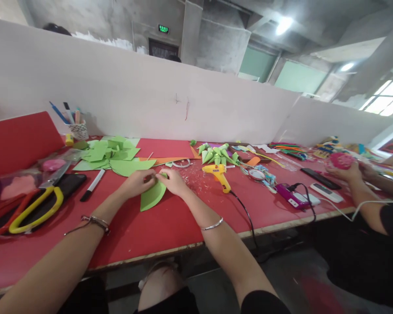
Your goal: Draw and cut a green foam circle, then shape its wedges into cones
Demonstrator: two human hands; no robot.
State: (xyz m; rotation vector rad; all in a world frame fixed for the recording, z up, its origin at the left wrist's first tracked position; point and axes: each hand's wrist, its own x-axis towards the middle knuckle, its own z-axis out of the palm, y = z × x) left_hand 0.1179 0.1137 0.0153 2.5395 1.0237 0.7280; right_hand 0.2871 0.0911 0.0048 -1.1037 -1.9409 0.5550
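Between my two hands is a piece of green paper point(153, 197) with a curved lower edge, just above the red tabletop. My left hand point(138, 182) pinches its upper left side, and my right hand point(173, 180) grips its upper right corner. Right behind my hands lies a larger green paper sheet point(127, 167), part of a loose pile of cut green paper point(103, 150). A yellow hot glue gun point(218, 174) lies to the right of my right hand. Beyond it sits a cluster of rolled green paper cones point(216, 155).
Large scissors point(39, 209) with red and yellow handles rest on a dark flat object at left, near a marker point(92, 185). A purple power strip point(291, 196) and cords lie at right. A co-worker's hands point(349, 172) hold a pink ball point(342, 160) there.
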